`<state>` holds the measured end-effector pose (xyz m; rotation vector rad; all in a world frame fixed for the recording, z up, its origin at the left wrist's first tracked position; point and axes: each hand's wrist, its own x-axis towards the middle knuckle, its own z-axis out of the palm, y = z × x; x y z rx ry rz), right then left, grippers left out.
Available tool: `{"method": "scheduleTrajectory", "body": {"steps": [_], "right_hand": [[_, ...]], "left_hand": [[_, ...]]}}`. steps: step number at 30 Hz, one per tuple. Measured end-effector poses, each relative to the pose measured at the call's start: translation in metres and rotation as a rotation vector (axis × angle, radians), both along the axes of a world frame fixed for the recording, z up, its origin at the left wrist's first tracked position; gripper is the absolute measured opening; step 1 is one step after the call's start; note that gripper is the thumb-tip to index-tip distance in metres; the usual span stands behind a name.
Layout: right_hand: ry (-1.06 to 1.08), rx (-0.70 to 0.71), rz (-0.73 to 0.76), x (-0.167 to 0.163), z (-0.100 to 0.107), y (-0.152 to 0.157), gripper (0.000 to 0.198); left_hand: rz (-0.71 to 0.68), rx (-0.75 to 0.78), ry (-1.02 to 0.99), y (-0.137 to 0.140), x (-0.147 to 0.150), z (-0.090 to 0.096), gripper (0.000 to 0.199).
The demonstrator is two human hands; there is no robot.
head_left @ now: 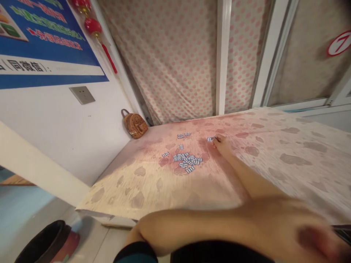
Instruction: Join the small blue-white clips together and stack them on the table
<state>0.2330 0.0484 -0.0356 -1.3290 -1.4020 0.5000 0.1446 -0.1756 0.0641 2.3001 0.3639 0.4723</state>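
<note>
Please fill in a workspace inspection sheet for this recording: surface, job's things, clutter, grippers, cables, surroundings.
Surface: table with a patterned cover.
Job's things: small white-and-blue pieces, mostly in a loose heap, a few lying apart.
Clutter: brown bag on the table by the wall; dark-rimmed container at lower left.
Grippers: right hand at a piece beyond the heap, grip unclear; left hand blurred near the camera, contents unclear.
Cables: nothing seen.
Surroundings: spotted curtain, blue poster, wall socket, red hanging ornament.
</note>
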Motion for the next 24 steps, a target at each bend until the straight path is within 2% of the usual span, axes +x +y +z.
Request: {"method": "scheduleTrajectory", "body": {"steps": [1,2,4,6,8,10,13,17,21,24], "right_hand": [[0.004,-0.004,0.002,0.000,0.001,-0.001,0.016],[0.008,-0.008,0.005,-0.001,0.001,-0.001,0.016],[0.015,-0.016,0.015,-0.003,0.003,-0.002,0.015],[0.022,-0.015,0.038,-0.005,0.005,-0.003,0.015],[0.046,-0.006,0.062,-0.007,0.008,-0.005,0.016],[0.080,0.006,0.080,-0.010,0.012,-0.009,0.018],[0.112,0.033,0.115,-0.016,0.016,-0.015,0.021],[0.115,0.057,0.162,-0.024,0.021,-0.023,0.023],[0.148,-0.016,0.204,-0.036,0.032,-0.031,0.025],[0.177,-0.098,0.294,-0.052,0.049,-0.041,0.028]], "left_hand": [[0.067,-0.009,-0.048,0.018,-0.012,-0.001,0.023],[0.205,-0.009,-0.046,0.041,-0.029,-0.001,0.024],[0.552,0.028,-0.014,0.094,-0.072,-0.002,0.025],[0.830,0.063,0.065,0.145,-0.123,-0.006,0.016],[1.039,0.052,0.200,0.181,-0.168,-0.015,0.009],[1.052,-0.011,0.242,0.199,-0.199,-0.029,0.009],[0.950,-0.120,0.246,0.202,-0.221,-0.048,0.024],[0.894,-0.059,0.318,0.199,-0.230,-0.054,0.038],[0.833,-0.090,0.376,0.203,-0.234,-0.052,0.028],[0.846,-0.085,0.330,0.205,-0.232,-0.054,0.017]]}}
